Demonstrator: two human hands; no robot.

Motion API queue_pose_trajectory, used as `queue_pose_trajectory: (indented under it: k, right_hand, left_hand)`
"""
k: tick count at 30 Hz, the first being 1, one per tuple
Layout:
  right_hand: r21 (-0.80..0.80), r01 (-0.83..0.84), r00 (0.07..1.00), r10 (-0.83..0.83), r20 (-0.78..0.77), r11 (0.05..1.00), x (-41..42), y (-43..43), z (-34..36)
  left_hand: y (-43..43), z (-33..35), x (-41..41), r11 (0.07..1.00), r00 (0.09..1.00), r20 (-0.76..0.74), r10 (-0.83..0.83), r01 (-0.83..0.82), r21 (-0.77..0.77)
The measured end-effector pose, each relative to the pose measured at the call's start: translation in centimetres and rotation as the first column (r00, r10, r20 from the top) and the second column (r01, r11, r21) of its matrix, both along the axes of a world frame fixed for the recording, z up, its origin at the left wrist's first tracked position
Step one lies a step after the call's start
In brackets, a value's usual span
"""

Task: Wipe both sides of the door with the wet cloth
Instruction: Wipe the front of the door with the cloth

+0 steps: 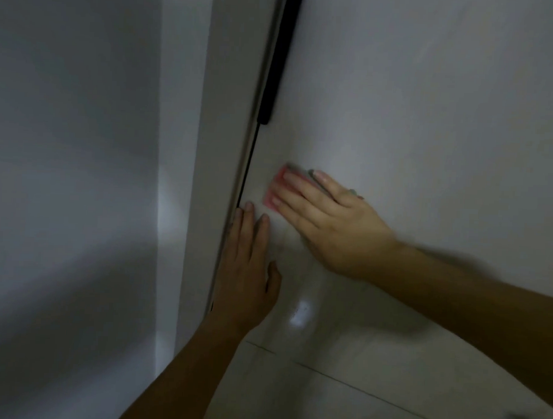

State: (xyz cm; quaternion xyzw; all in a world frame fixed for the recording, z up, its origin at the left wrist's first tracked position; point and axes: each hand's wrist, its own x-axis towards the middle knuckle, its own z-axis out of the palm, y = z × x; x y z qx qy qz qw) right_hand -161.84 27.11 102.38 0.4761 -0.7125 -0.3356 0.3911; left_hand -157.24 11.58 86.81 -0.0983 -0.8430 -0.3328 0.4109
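Fingers (301, 186) on the person's right hand (328, 223) are laid out straight and flat, not curled round anything, just pressing one pink cloth (277, 181) against the white door (413, 104). The cloth sits low on the door face, close to the door's left edge, and most of it is covered by the hand. Only the pink end past the fingertips shows, plus a bit of greyish edge along the top. It's kinda blurry there, so can't say much about the fabric.

The left hand (248, 271) is the second of the two hands in view, and it holds nothing. Its fingers are straight too, palm flat on the door just below and left of the cloth, with the fingertips right beside the dark gap between the door and the door frame (228, 113). The two hands are near each other but not touching.

One long black bar (280, 52) runs along that same door edge higher up. A plain wall (74, 139) fills the left side. Below there's glossy tiled floor (325, 383) with one bright glare spot (299, 313) and thin dark joint lines.
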Motion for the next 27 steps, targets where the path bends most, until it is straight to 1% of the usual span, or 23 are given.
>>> queue_pose_trajectory:
  k: [2,4,7,8,9,10,11,13,14,15,17,18,19,20,22,23,24,25,27]
  right_hand:
    - [-0.081,-0.005,1.0,0.007,0.02,0.997,0.1,-1.0,-0.5]
    - [-0.122,0.012,0.999,-0.007,0.038,0.992,0.5,0.0,-1.3]
    - [-0.147,0.086,0.996,-0.083,0.025,0.985,1.6,5.5,-3.4]
    - [-0.169,0.11,0.994,-0.108,0.025,0.979,2.1,7.8,-3.8]
    - [-0.225,0.137,0.99,-0.137,0.02,0.965,2.5,10.1,-3.8]
    - [-0.323,0.17,0.984,-0.177,0.007,0.931,2.7,12.2,-3.5]
    - [-0.445,0.203,0.974,-0.226,0.001,0.872,2.8,14.0,-2.9]
    - [-0.668,0.255,0.948,-0.317,0.03,0.699,3.1,15.6,-2.3]
    - [-0.724,0.266,0.942,-0.332,0.053,0.637,3.2,15.6,-2.8]
    - [-0.732,0.275,0.943,-0.322,0.081,0.623,3.3,15.5,-4.1]
    - [-0.672,0.289,0.951,-0.286,0.119,0.682,3.7,16.1,-7.2]
    - [-0.654,0.294,0.95,-0.288,0.121,0.697,3.9,17.1,-7.6]
    - [-0.689,0.297,0.946,-0.304,0.116,0.661,4.0,18.5,-7.0]
    - [-0.774,0.285,0.94,-0.323,0.111,0.565,4.0,20.1,-5.8]
    - [-0.936,0.182,0.948,-0.307,0.085,0.303,3.7,23.1,-2.8]
    - [-0.969,0.129,0.956,-0.287,0.065,0.211,3.6,24.1,-1.9]
    - [-0.976,0.108,0.96,-0.276,0.053,0.188,3.4,24.6,-1.8]
    - [-0.966,0.127,0.962,-0.267,0.063,0.227,3.4,24.7,-2.7]
    - [-0.883,0.226,0.953,-0.281,0.112,0.411,3.9,24.8,-6.4]
  left_hand:
    - [0.3,-0.6,0.2,1.0,1.0,0.024,0.013,-0.013,0.016]
    - [0.9,-0.6,0.2,0.998,0.999,0.026,0.041,-0.042,0.041]
    - [2.3,0.4,0.3,0.996,0.996,0.02,0.087,-0.087,0.03]
    - [2.9,0.6,0.5,0.996,0.996,0.022,0.091,-0.091,0.023]
    - [3.5,0.8,0.6,0.996,0.996,0.021,0.09,-0.09,0.019]
    - [4.1,1.0,0.8,0.996,0.996,0.014,0.083,-0.083,0.014]
    - [4.8,1.1,0.9,0.997,0.997,0.003,0.071,-0.071,0.004]
    - [6.4,1.3,1.2,0.998,0.999,-0.024,0.04,-0.041,-0.04]
    - [7.3,1.5,1.3,0.997,0.999,-0.038,0.023,-0.025,-0.067]
    - [8.2,1.7,1.4,0.996,0.999,-0.046,0.008,-0.012,-0.09]
    - [10.3,1.9,1.4,0.991,0.999,-0.039,-0.006,0.001,-0.131]
    - [11.4,1.9,1.4,0.988,0.999,-0.036,-0.003,-0.002,-0.153]
    - [12.4,1.8,1.4,0.984,0.999,-0.036,0.002,-0.008,-0.176]
    - [13.5,1.7,1.4,0.98,0.999,-0.038,0.007,-0.014,-0.196]
    - [15.6,1.3,1.7,0.974,0.999,-0.05,0.013,-0.024,-0.226]
    - [16.5,1.1,1.8,0.971,0.998,-0.057,0.012,-0.025,-0.238]
    - [17.5,0.9,1.9,0.968,0.998,-0.06,0.008,-0.023,-0.251]
    - [18.4,0.7,2.1,0.964,0.998,-0.058,0.006,-0.021,-0.266]
    - [20.0,0.0,2.5,0.953,0.999,-0.053,-0.003,-0.013,-0.302]
